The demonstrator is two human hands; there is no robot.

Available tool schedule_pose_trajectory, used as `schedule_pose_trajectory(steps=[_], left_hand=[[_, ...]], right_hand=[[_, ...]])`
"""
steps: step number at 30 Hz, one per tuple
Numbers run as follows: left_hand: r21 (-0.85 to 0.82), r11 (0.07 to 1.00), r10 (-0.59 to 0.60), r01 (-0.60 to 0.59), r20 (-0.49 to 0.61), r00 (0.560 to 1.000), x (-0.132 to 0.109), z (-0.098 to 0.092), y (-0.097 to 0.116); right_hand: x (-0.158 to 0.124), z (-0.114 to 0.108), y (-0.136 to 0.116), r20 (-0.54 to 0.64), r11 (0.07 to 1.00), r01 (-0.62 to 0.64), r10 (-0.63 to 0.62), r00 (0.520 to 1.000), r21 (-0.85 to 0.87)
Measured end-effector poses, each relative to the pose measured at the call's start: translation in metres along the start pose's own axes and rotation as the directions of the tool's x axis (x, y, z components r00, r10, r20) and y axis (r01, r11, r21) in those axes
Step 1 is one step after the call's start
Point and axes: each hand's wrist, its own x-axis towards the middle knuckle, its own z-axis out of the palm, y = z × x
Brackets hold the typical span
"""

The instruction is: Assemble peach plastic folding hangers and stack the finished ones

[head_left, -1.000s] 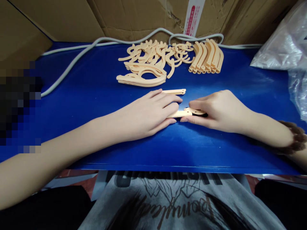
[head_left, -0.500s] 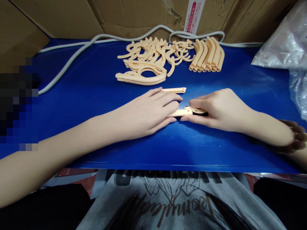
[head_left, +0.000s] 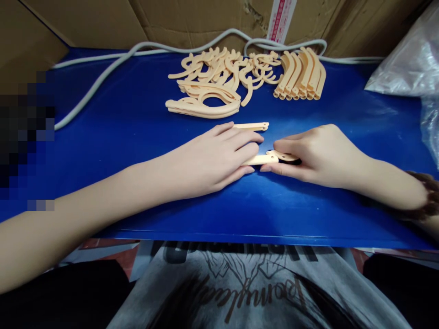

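My left hand [head_left: 226, 157] lies palm down over a long beige plastic hanger arm [head_left: 261, 160], its thumb and fingers closed round it. The far end of that arm sticks out to the right and shows a small hole. My right hand [head_left: 313, 155] pinches a smaller curved beige hanger piece [head_left: 287, 156] between thumb and fingers. The two pieces meet end to end between my hands; whether they are joined, I cannot tell. Another beige hanger arm [head_left: 252, 126] lies just beyond my left fingers, its left end hidden by them.
Folded beige hangers [head_left: 202, 108] lie stacked beyond my hands. Behind them is a loose heap of curved pieces [head_left: 222, 68], with a neat row of curved arms [head_left: 300, 75] to its right. A white cable [head_left: 103, 87] crosses the blue table [head_left: 137, 137]. A clear plastic bag [head_left: 404, 68] stands at right.
The view has shifted slightly. Both hands keep the same grip, and the two pieces remain end to end with no clear movement between them.
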Motion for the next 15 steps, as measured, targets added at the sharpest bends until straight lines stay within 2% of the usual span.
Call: schedule_pose_trajectory(steps=[5, 11, 15], left_hand=[[-0.094, 0.995, -0.031, 0.031, 0.003, 1.000, -0.0009, -0.0010, -0.0023], [-0.222, 0.971, -0.088, 0.088, 0.013, 0.996, 0.0000, -0.0025, -0.0028], [-0.227, 0.970, -0.092, 0.090, -0.002, 0.996, 0.0002, -0.0010, -0.0023]], right_hand=[[-0.0015, 0.0017, -0.0021, -0.024, 1.000, -0.018, 0.018, 1.000, -0.013], [-0.0021, 0.0025, -0.0014, -0.037, 0.991, -0.117, 0.115, 0.993, -0.063], [-0.0029, 0.0030, 0.0016, -0.007, 0.994, -0.087, 0.087, 0.996, -0.072]])
